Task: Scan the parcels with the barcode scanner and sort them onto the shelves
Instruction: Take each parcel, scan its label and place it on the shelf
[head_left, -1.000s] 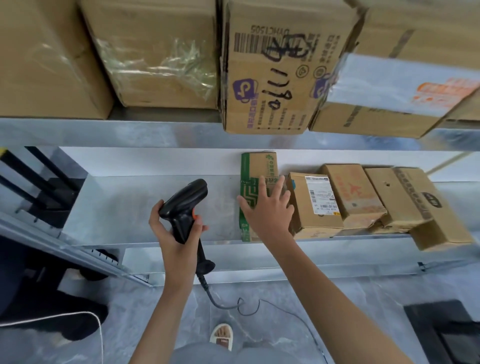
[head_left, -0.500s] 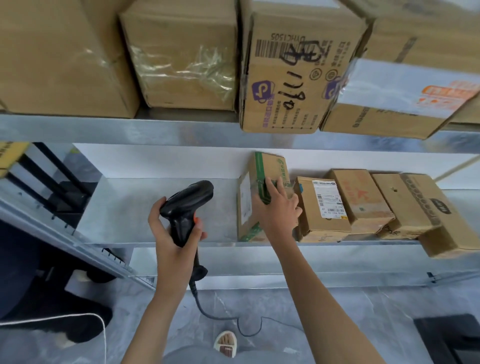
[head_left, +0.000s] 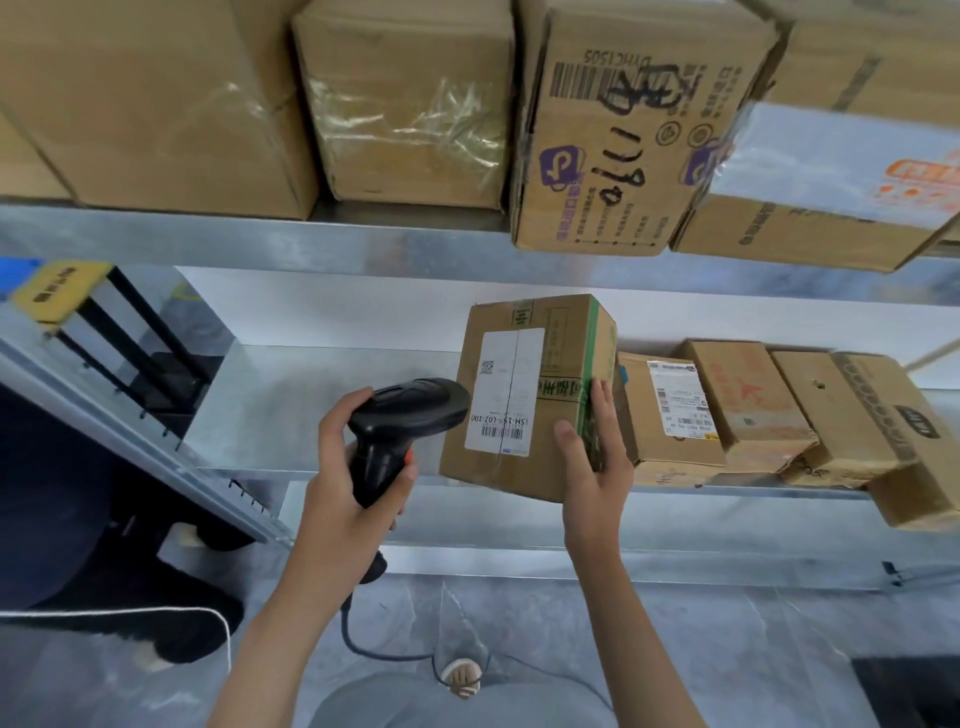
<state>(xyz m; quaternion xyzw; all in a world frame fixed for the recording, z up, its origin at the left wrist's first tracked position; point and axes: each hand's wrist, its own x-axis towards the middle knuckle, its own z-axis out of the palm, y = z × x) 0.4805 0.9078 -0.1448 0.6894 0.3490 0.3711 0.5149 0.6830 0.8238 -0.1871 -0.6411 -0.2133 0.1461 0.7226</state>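
The parcel (head_left: 524, 395) sits tilted at the near edge of the lower shelf (head_left: 322, 415), its white label (head_left: 504, 392) facing me. My right hand (head_left: 592, 462) has its grip around the parcel's right edge, thumb in front, fingers along the green side. My left hand (head_left: 348, 478) is wrapped tight round the scanner (head_left: 400, 426), its head just beside the label. That one-sided hold could let the parcel twist or slip off the edge, and aimed this close the scanner may miss the barcode.
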